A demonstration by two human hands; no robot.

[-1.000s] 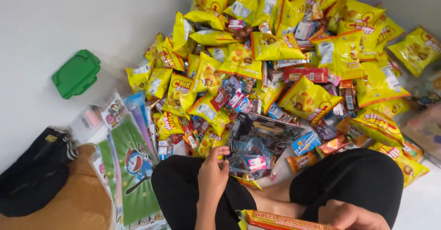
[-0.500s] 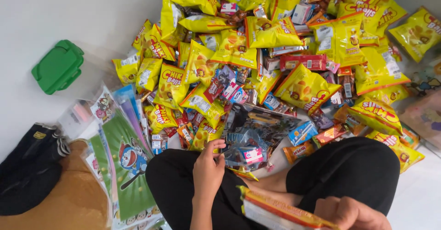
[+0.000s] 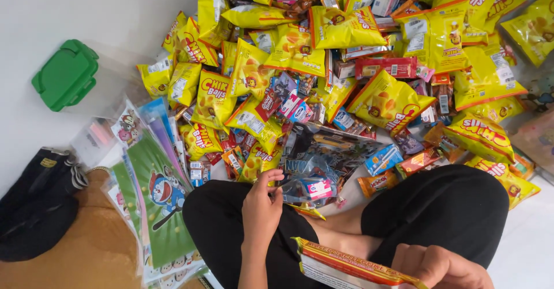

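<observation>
Snack packets (image 3: 346,52) are lying heaped ahead of the crossed legs (image 3: 346,225) — clear bag (image 3: 314,179) sitting just before them. Lidded box (image 3: 66,74) is resting far left; cartoon bags (image 3: 156,196) are lying between it and the left knee.

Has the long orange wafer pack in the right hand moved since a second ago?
Yes. The wafer pack in the right hand has tilted: against the person's black-trousered knees, its left end sits higher and nearer the left hand, its right end lower.

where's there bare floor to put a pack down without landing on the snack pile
Bare white floor lies upper left, around the green lid, and a strip at lower right beside the right knee. The yellow snack bags crowd everything ahead, and the cartoon gift bags fill the left side.
</observation>
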